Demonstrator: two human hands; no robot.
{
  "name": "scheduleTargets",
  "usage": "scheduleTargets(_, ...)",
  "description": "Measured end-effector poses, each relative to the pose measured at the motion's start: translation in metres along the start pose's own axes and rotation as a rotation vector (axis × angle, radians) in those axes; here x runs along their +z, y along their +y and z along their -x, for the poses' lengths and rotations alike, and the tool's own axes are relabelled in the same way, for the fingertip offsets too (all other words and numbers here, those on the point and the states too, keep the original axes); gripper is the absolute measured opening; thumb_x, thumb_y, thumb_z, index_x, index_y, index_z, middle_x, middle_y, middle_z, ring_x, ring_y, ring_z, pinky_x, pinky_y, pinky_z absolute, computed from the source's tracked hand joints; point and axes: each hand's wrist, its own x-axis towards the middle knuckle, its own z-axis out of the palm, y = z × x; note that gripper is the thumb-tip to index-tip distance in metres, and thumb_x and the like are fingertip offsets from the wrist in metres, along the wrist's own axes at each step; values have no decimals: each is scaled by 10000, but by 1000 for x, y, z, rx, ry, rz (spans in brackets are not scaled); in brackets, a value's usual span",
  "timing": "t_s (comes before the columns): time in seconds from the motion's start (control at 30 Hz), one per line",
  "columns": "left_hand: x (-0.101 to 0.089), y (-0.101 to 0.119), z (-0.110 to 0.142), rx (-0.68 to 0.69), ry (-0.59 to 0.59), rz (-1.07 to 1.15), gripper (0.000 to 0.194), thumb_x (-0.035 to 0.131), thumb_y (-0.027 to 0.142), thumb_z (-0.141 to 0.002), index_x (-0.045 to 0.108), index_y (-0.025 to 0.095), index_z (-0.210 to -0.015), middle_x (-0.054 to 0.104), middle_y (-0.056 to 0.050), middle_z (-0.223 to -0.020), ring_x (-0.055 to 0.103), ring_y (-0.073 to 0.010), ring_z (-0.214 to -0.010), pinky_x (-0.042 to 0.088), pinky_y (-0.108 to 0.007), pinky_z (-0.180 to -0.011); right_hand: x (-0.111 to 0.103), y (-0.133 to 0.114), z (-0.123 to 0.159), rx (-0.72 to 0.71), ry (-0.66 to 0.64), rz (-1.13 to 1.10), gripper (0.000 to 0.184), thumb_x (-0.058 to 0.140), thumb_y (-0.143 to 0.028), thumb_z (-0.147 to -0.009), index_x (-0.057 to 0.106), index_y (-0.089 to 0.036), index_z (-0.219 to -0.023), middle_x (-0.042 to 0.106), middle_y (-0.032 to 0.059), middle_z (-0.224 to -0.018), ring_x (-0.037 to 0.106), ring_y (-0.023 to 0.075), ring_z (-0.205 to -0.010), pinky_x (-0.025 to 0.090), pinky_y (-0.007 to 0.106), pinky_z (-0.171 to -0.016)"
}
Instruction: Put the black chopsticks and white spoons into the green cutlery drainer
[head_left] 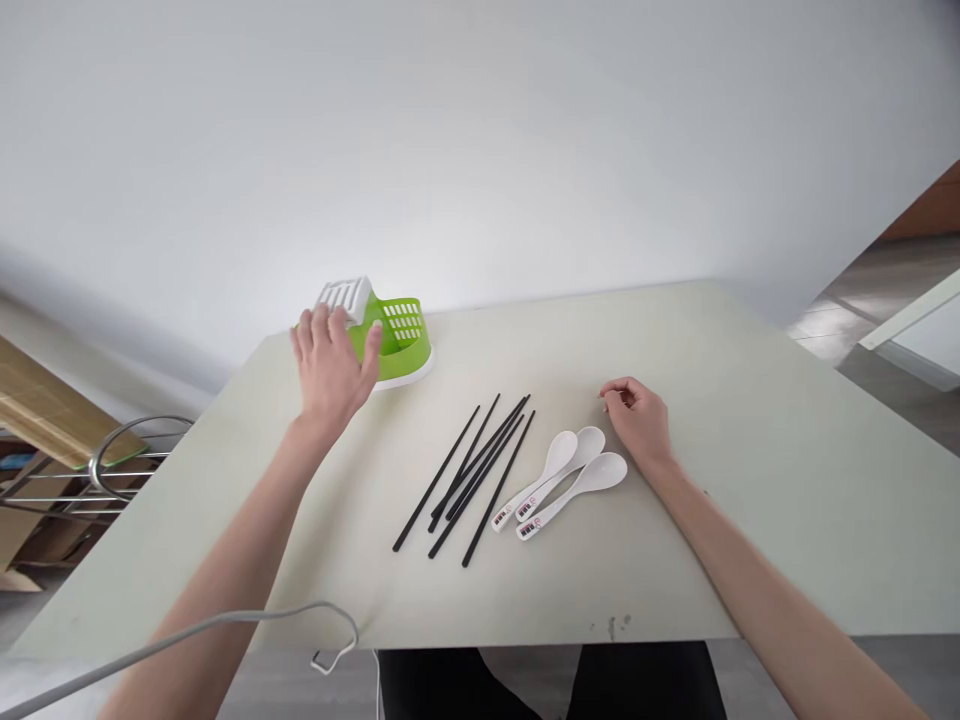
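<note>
My left hand [331, 365] reaches to the far left of the table and grips the side of a green and white slotted cutlery holder [397, 335], fingers wrapped around its near edge. My right hand [637, 418] rests on the table with its fingers curled, holding nothing, just right of three white spoons [570, 475]. Several black chopsticks [472, 475] lie in a loose bundle between the holder and the spoons.
The pale table [750, 500] stands against a white wall. A metal rack [112, 470] and cardboard stand off its left side. A grey cable [225, 625] crosses the near left edge. Floor shows at the far right.
</note>
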Motion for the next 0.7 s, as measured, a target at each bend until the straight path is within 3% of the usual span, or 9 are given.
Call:
scheduleTargets(0.17,12,35,-9,119,-67,48,673,337,610,-1042,533,141,-1484,472,-205,-1605,322,-361,-1555,247,-567,-1272,0,0,0,-7,-9,21,158,534,-276,-775,684,-228,-780,669,3,-709,590,187,-675,431,322,-706)
scheduleTargets(0.37,23,87,-16,290,-138,143,633,369,613,-1049,594,168,-1438,563,-169,-1532,421,-341,-1478,344,-560,-1218,0,0,-1,-5,-29,17,158,537,-286,-778,685,-229,-782,659,0,-669,594,198,-671,435,330,-713)
scheduleTargets(0.53,19,128,-10,404,-195,150,583,418,544,-1059,588,150,-1454,594,-178,-1494,437,-341,-1455,375,-544,-1202,1,1,-1,-31,-40,21,166,534,-290,-784,688,-230,-786,654,-1,-656,586,198,-662,433,329,-705)
scheduleTargets(0.7,13,146,-1,472,-245,197,558,350,507,-1088,574,160,-1463,573,-165,-1521,425,-326,-1466,373,-543,-1204,2,-1,-1,-44,-50,44,171,527,-293,-795,686,-231,-780,656,-2,-655,591,196,-667,433,327,-720)
